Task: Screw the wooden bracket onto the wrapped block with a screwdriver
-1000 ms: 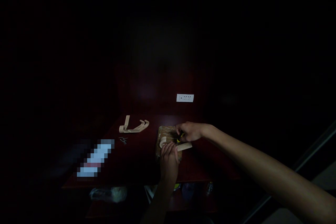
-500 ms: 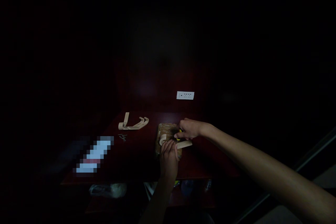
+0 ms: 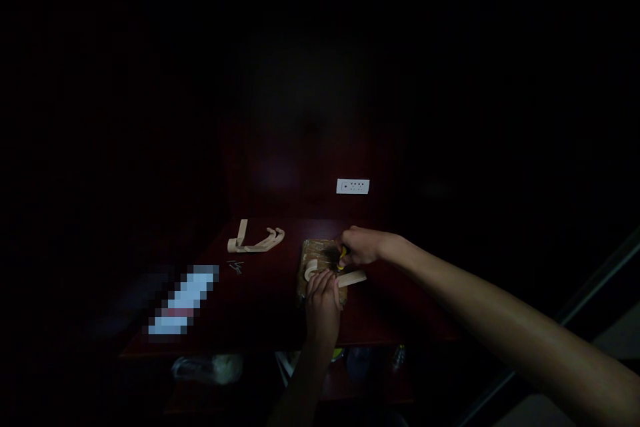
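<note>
On the dark red table lies a brown block (image 3: pixel 320 250) that looks wrapped in tape. A pale wooden piece (image 3: pixel 353 277), with a curled end on the left and a straight bar on the right, rests on it. My left hand (image 3: pixel 324 297) is closed over the middle of this piece, pressing it against the block. Just beyond, my right hand (image 3: pixel 361 245) grips a yellow-handled tool (image 3: pixel 343 255), held above the wood. The tool's tip is too dark to make out. Several thin screws or nails (image 3: pixel 235 267) lie to the left.
Further wooden parts (image 3: pixel 257 245), one with curved prongs, lie at the back left. A blurred bright rectangle (image 3: pixel 185 297) is at the table's left. A white socket (image 3: pixel 353 186) is on the back wall. Below, a shelf holds a clear plastic bag (image 3: pixel 207 368).
My right hand has turned slightly around the tool, and more of its yellow handle shows. My left hand stays on the wooden piece. The whole view has shifted a little.
</note>
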{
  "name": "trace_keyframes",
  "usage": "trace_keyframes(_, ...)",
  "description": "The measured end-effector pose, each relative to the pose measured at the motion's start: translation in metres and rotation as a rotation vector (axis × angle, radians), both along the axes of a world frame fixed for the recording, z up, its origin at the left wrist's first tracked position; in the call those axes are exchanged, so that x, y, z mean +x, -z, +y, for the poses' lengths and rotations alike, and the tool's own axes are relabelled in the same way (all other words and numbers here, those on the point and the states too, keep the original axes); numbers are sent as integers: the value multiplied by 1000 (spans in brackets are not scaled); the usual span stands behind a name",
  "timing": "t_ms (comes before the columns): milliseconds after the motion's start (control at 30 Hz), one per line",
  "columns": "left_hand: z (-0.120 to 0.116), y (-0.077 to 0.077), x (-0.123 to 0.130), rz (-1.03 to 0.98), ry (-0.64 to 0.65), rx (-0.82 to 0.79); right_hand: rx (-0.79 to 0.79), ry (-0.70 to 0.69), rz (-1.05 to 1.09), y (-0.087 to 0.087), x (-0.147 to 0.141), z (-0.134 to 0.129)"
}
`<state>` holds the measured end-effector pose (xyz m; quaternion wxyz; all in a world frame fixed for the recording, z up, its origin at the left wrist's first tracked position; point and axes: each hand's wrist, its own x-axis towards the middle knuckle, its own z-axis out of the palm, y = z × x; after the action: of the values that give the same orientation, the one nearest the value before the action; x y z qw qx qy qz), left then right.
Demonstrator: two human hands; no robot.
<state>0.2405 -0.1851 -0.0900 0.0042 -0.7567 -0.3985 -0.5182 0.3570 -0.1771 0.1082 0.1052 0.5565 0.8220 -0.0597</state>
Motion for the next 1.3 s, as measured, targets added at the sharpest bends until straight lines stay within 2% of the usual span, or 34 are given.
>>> trace_keyframes(300,-1,1,0,11,1,-19,-24,44,91,11,11,-3)
trace_keyframes(500,-1,0,0,-4,6,-26,-87,87,69,5,8,-3)
trace_keyframes(633,-1,0,-1,11,9,-17,-57,109,73,3,4,-5)
trace_keyframes(833,-1,-1,-1,-9,14,-23,-21,20,20,3,4,-5)
trace_keyframes(967,-1,-1,0,-13,13,-20,4,-12,60,7,11,-2)
trace_keyframes(1133,1,2,1,-11,1,-14,-151,86,170,12,13,-1)
trace_keyframes(1233,2,4,2,-1,-9,-2,-157,181,143,11,10,0)
trace_keyframes(1300,2,4,1,4,-13,6,-151,191,107,9,8,1)
